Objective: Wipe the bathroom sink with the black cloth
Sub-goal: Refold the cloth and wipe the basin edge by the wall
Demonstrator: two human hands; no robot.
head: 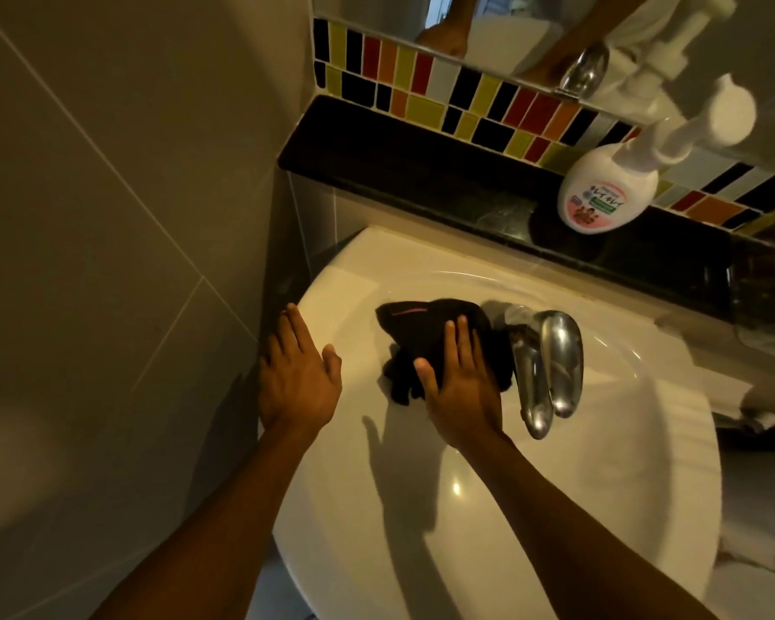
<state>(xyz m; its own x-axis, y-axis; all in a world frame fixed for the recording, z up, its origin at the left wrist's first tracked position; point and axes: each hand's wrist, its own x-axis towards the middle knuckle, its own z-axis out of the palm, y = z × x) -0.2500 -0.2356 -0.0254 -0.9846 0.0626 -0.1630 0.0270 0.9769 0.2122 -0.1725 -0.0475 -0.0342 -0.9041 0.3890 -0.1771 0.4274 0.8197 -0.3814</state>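
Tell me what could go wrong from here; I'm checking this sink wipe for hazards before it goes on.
1. The right hand presses the black cloth right beside the chrome faucet; a wider stroke might knock the knuckles or snag the cloth on it.
2. The left hand rests flat on the glossy sink rim near its edge and could slip if leaned on.

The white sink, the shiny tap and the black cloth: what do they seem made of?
White sink: probably glazed ceramic, smooth and glossy with a bright light spot. Shiny tap: polished, chrome-like metal with mirror reflections. Black cloth: soft matte fabric, crumpled into folds under the right hand.
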